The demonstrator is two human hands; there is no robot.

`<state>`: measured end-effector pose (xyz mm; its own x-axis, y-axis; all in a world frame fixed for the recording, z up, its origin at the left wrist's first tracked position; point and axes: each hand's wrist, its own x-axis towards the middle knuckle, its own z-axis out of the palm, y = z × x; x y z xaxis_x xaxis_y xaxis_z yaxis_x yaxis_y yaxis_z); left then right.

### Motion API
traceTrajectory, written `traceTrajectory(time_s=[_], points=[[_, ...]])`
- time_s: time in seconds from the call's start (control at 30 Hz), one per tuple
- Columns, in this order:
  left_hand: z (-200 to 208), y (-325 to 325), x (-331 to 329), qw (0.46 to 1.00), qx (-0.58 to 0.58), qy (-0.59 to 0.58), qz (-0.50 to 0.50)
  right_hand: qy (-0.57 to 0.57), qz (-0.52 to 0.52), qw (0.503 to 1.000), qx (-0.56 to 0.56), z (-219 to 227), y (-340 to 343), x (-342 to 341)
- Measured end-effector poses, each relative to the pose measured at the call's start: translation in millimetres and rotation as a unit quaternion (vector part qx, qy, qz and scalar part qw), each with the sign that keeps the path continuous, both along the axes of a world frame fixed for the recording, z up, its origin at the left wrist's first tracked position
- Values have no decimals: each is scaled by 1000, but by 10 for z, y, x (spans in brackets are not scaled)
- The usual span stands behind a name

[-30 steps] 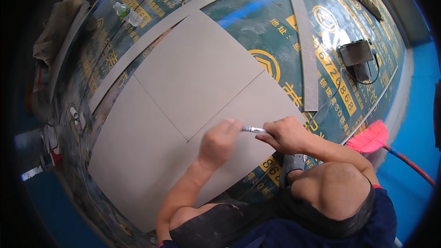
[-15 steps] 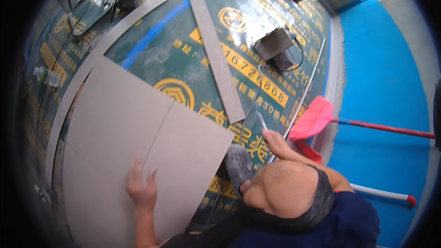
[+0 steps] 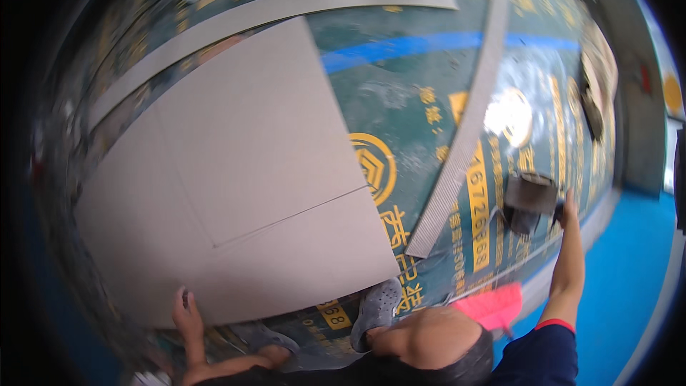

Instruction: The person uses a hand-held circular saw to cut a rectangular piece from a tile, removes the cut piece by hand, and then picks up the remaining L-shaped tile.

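A large grey-beige tile (image 3: 264, 129) lies on the floor in front of me, with thin dark lines drawn on it that meet at a corner. At its near left edge my left hand (image 3: 187, 318) is curled, with a small dark thing at the fingers that I cannot make out. My right arm stretches far right to a dark boxy tool (image 3: 531, 193) with a flat plate on top. My right hand (image 3: 569, 213) closes at the black end of this tool; its fingers are partly hidden and blurred.
A long narrow ribbed strip (image 3: 464, 129) lies right of the tile, and a pale strip (image 3: 286, 6) beyond it. A pink broom head (image 3: 493, 304) rests by my knee. Green printed sheeting covers the floor, bordered by blue flooring (image 3: 622, 271). A sack (image 3: 599, 78) lies far right.
My view has swung left. My right hand has gone from near my knee, where it held a slim pale thing, out to the boxy tool. The left hand has slid to the tile's near edge.
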<state>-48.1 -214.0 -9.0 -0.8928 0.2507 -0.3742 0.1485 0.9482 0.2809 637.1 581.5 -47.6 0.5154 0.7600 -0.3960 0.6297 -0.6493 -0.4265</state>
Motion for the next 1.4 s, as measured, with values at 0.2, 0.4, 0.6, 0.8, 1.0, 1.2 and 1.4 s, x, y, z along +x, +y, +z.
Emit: traceTrajectory(time_s=[0.2,0.4,0.6,0.8,1.0,1.2,1.4], points=[[12,-830,722,970,-182,-81,137,254,-60,956,-136,-372,438,154],[-818,-331,801,956,-198,-31,214,337,-15,940,-45,119,66,133],[-1145,80,842,946,-134,153,251,397,-112,910,-48,736,-1119,-1187],[-1151,178,791,944,-153,182,231,466,-175,867,-39,847,-1395,-1761],[-1076,-42,851,937,-189,225,191,391,53,918,42,2330,-1787,-3291],[-1068,228,858,944,-154,211,202,467,291,834,29,3318,-1579,-3891],[-1020,111,824,926,-123,307,184,269,579,769,34,2956,-1576,-5070]])
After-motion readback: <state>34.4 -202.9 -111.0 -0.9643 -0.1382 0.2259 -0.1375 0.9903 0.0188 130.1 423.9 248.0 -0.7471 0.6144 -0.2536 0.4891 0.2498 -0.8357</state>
